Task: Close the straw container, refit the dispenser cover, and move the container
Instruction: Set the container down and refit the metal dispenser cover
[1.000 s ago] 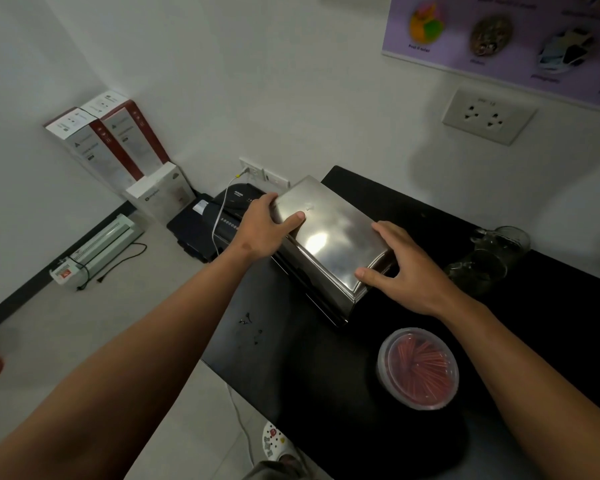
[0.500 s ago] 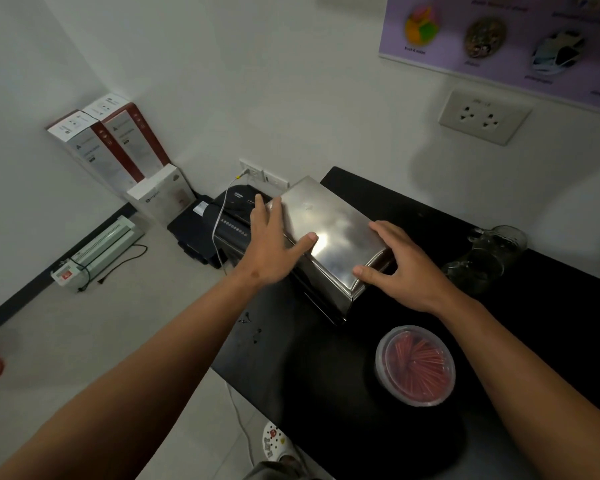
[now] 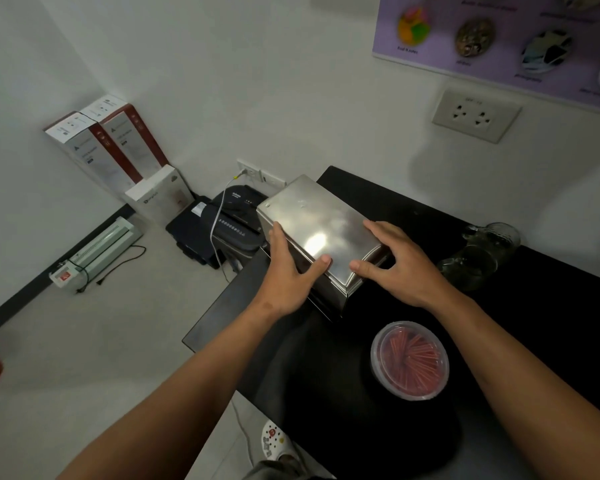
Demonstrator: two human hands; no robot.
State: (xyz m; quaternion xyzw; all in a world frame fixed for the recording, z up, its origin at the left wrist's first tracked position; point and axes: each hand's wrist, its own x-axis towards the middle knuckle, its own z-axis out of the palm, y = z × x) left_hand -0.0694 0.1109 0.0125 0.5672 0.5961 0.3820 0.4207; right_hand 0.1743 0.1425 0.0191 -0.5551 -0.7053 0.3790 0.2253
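Observation:
A shiny steel dispenser cover (image 3: 312, 223) sits over the dispenser at the left end of the black counter (image 3: 326, 410). My left hand (image 3: 288, 271) clasps its near left edge, thumb on the top face. My right hand (image 3: 395, 265) presses the near right corner with fingers spread over the top. A round clear straw container (image 3: 409, 360), full of red straws and with its clear lid on, stands on the counter nearer to me, apart from both hands.
Clear glass mugs (image 3: 482, 251) stand at the counter's right by the wall. On the floor to the left are a black shredder (image 3: 236, 226), white and red boxes (image 3: 101, 147) and a white laminator (image 3: 97, 251). A wall socket (image 3: 475, 116) is above the counter.
My left hand slid along the cover's left edge toward me, from the far corner to the near one. My right hand stayed on the near right corner.

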